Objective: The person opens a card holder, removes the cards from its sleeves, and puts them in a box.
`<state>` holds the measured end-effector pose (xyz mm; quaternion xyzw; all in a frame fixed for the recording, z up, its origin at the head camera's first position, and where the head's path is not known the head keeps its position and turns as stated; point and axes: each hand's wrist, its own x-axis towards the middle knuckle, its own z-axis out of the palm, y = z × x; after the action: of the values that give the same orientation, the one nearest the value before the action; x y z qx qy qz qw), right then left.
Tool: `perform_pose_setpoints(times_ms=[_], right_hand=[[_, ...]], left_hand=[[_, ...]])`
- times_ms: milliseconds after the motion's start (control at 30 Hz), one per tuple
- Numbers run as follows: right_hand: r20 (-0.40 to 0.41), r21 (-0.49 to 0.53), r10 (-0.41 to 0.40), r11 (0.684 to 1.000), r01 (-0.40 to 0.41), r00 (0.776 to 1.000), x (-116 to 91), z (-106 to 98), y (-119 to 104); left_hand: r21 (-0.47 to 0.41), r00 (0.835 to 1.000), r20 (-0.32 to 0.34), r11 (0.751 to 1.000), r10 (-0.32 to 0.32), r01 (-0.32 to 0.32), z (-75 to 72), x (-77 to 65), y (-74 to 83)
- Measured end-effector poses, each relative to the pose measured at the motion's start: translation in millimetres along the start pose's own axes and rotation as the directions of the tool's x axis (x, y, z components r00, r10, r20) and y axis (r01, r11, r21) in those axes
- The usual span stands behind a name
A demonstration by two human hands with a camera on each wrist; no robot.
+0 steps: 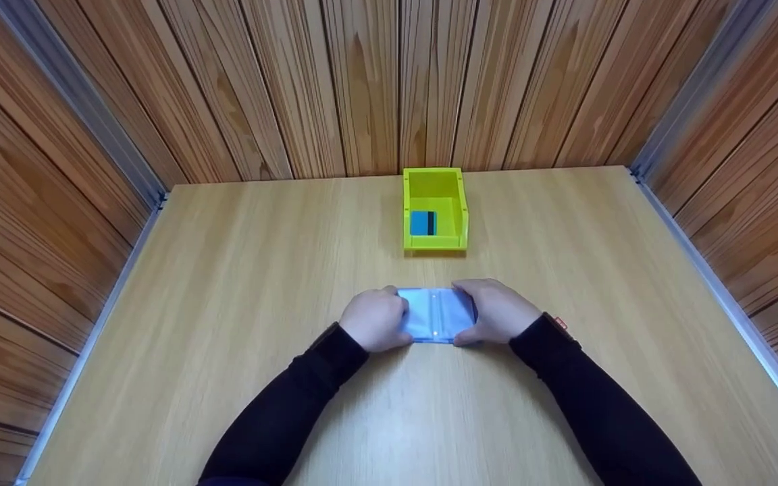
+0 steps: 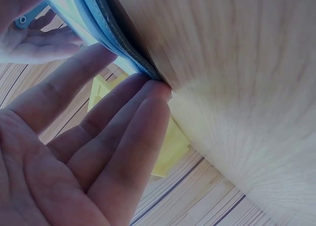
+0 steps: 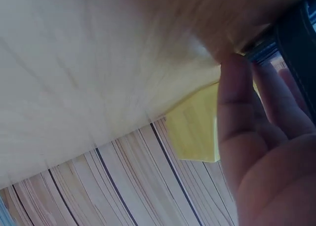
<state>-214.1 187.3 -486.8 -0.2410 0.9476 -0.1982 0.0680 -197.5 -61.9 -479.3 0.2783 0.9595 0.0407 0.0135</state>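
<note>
Wallet (image 1: 435,316) sits open on or just above the desk (image 1: 240,297), left hand (image 1: 377,320) and right hand (image 1: 499,312) pinching opposite edges; the step appears to be positioning, the next move requiring even grip.

Plank walls (image 1: 362,88) are standing on three sides — metal strips (image 1: 86,98) are lining the corners — and light is gleaming off the pale wooden tabletop (image 1: 227,270).
</note>
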Motion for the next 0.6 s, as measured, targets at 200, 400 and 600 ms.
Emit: perform_pose_setpoints(times_ms=[200, 400, 600], right_hand=[[0.002, 0.014, 0.037, 0.999, -0.037, 0.999, -2.7, 0.8, -3.6], [-0.018, -0.005, 0.022, 1.0, -0.022, 1.0, -3.7, 0.5, -7.2], [-0.061, -0.013, 0.02, 1.0, -0.021, 0.998, -3.6, -3.5, -8.2]], left_hand=[[-0.015, 1.0, 0.007, 1.0, -0.003, 0.003, 0.2, -0.4, 0.3], [-0.019, 1.0, -0.001, 1.0, -0.007, 0.007, 0.6, -2.2, -1.0], [-0.027, 1.0, -0.022, 1.0, 0.002, -0.003, -1.1, -1.4, -0.5]])
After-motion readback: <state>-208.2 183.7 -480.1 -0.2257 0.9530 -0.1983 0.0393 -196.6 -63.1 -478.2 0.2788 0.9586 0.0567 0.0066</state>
